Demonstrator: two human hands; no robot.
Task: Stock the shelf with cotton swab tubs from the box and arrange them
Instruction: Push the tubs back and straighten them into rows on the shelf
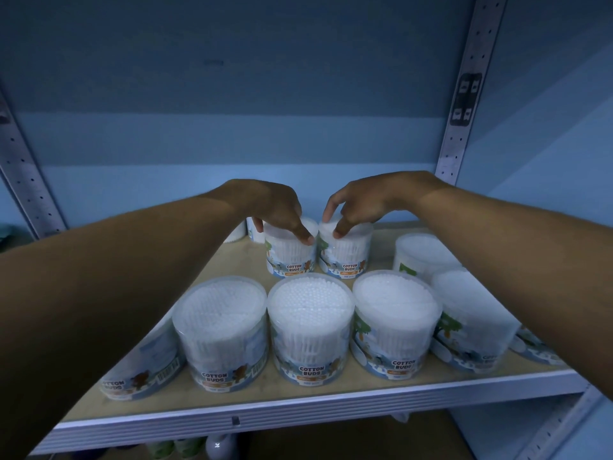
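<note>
The shelf [331, 398] already carries many cotton swab tubs, so the stocking seems well advanced. A front row [310, 330] of tubs runs across the lower half of the frame, standing upright and close together, though the tubs at the far left and far right are partly hidden behind the forearms. Behind it, in the centre of the frame, two more tubs stand side by side and seem to touch. The left hand [278, 207] rests its curved fingers on the lid of the left tub [290, 257], and the right hand [361, 204] does the same on the right tub [345, 255]; both hands grip from above with the fingers bent, not spread flat. One more tub [419, 255] stands at centre right, and small parts of others show behind the left hand. The second row has free board at the left side, so I judge that placing and aligning is not finished. The box is not in view, therefore I cannot tell how many tubs remain.
</note>
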